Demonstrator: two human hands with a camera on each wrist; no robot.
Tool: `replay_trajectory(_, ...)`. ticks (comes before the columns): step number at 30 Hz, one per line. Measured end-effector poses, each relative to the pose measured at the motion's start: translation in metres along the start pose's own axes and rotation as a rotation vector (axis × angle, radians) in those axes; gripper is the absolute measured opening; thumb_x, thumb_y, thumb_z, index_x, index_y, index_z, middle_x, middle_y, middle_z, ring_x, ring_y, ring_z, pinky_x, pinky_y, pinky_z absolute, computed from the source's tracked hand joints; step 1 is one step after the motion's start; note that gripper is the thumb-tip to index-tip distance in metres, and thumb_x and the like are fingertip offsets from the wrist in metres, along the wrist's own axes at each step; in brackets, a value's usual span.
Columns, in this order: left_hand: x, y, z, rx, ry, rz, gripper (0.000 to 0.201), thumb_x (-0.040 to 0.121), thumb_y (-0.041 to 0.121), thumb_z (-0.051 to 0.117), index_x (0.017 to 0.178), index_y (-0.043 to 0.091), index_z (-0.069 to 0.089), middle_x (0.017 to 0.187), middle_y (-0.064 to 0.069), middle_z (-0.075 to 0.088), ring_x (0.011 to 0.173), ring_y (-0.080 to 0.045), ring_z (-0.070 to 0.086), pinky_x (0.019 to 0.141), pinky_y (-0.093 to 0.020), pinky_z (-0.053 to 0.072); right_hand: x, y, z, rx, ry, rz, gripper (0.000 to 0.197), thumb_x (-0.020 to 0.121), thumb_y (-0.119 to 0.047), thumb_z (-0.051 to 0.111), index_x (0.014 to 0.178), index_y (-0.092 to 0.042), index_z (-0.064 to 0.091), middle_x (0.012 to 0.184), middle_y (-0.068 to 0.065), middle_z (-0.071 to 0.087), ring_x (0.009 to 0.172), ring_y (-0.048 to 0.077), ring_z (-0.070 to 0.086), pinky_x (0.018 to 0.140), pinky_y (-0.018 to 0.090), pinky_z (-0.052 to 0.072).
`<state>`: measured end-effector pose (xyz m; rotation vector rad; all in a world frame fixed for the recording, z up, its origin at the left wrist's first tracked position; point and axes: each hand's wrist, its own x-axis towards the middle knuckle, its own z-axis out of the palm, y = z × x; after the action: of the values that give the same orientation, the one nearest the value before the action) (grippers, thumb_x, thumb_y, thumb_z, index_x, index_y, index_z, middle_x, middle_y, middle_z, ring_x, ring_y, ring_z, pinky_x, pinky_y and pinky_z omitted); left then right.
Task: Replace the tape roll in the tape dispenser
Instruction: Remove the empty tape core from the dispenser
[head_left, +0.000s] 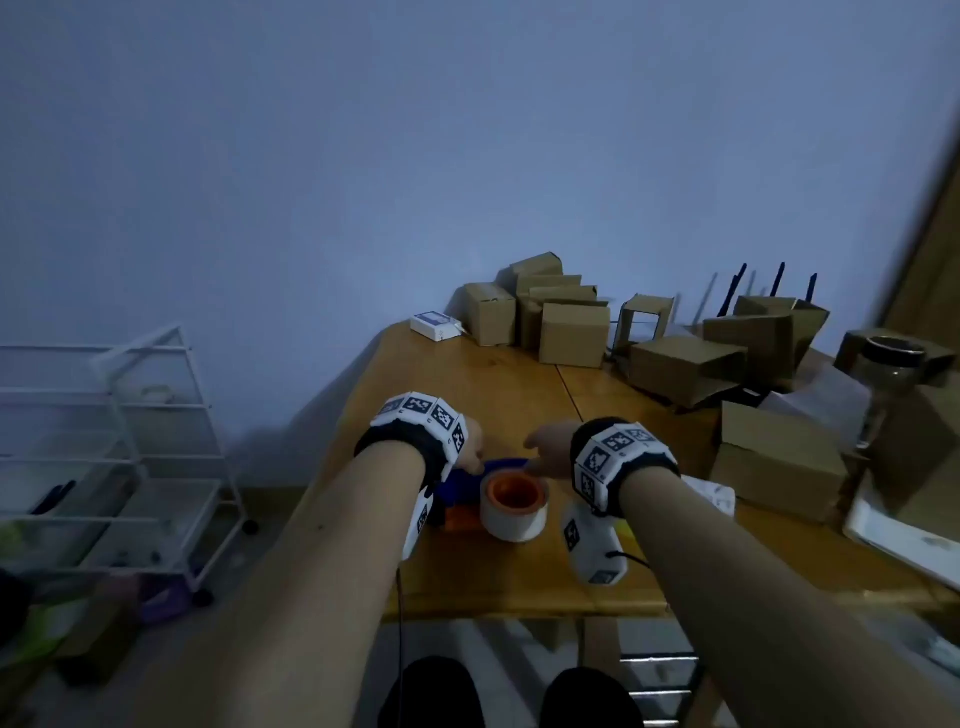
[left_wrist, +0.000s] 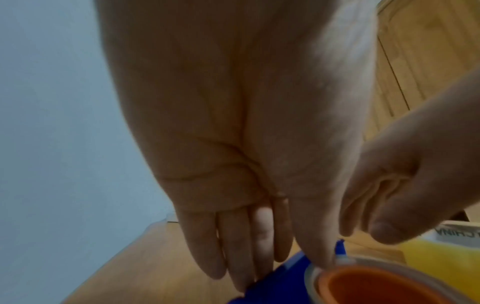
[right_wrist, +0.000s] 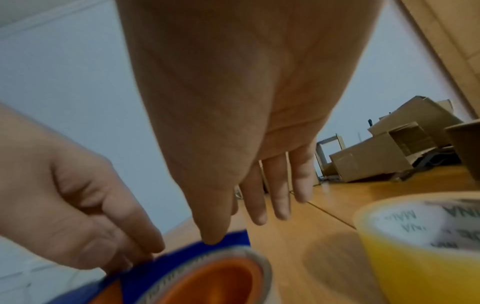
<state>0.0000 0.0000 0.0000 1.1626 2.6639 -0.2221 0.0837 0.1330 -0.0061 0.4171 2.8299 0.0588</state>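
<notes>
Blue tape dispenser (head_left: 460, 486) lies on the table (head_left: 493, 374) between the hands, thin white roll (head_left: 511, 525) (orange hub (head_left: 517, 493)) mounted. Its body is pinched by the left hand (head_left: 470, 452); the right hand (head_left: 550, 449) has loose fingers, thumb-tip touching its front end. To the right sits a yellow roll (right_wrist: 415, 257).

Blue dispenser (right_wrist: 176, 255), white roll (head_left: 511, 522) with orange core; yellow roll (right_wrist: 405, 267), brown boxes (head_left: 574, 332)

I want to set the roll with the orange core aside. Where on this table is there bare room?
Bare wood of the table lies between the tape dispenser and the cardboard boxes at the back; another strip runs along the near edge, before the orange-cored roll. The right is crowded: the yellow tape roll beside the right hand, then more boxes.
</notes>
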Motion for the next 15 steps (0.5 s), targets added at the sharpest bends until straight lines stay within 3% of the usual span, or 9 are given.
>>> replay_trajectory(3,0.004,-0.007,-0.002,-0.058,-0.162,0.059,0.04,0.096,0.029,0.059,0.13,0.006,0.061,0.121,-0.015,0.067,0.092,-0.023,0.06,0.065,-0.026,0.047,0.002,-0.006,0.007,-0.017,-0.041,-0.025,0.052,0.104,-0.034,0.043,0.148,-0.008,0.037,0.144,0.013,0.05,0.126,0.028,0.053,0.097,0.036,0.046)
replay_trajectory(4,0.001,-0.008,-0.004,-0.071,-0.172,0.071,0.043,0.096,0.027,0.06,0.134,0.006,0.058,0.125,-0.015,0.065,0.099,-0.025,0.062,0.067,-0.027,0.049,0.002,-0.009,0.009,-0.004,-0.037,-0.009,0.05,0.104,-0.033,0.042,0.147,-0.007,0.038,0.143,0.013,0.052,0.125,0.028,0.054,0.096,0.035,0.047)
replay_trajectory(6,0.003,-0.009,-0.004,-0.07,-0.195,0.072,0.049,0.096,0.024,0.061,0.141,0.007,0.052,0.134,-0.014,0.061,0.116,-0.029,0.061,0.084,-0.034,0.053,0.008,-0.012,0.011,-0.017,-0.043,-0.029,0.048,0.104,-0.032,0.042,0.144,-0.007,0.041,0.139,0.013,0.055,0.122,0.028,0.056,0.094,0.034,0.048)
replay_trajectory(9,0.007,-0.014,-0.001,-0.063,-0.242,0.05,0.052,0.096,0.021,0.061,0.144,0.006,0.048,0.141,-0.014,0.056,0.126,-0.031,0.056,0.1,-0.04,0.05,0.023,-0.014,0.015,-0.013,-0.061,-0.044,0.041,0.102,-0.031,0.044,0.134,-0.006,0.053,0.126,0.014,0.063,0.112,0.029,0.062,0.085,0.034,0.05)
replay_trajectory(15,0.012,-0.024,-0.001,-0.223,-0.269,0.05,0.048,0.097,0.018,0.06,0.142,0.005,0.049,0.138,-0.013,0.059,0.124,-0.029,0.058,0.103,-0.041,0.049,0.037,-0.017,0.022,-0.038,-0.069,-0.035,0.033,0.1,-0.017,0.049,0.129,-0.004,0.057,0.124,0.015,0.065,0.112,0.028,0.063,0.089,0.032,0.051)
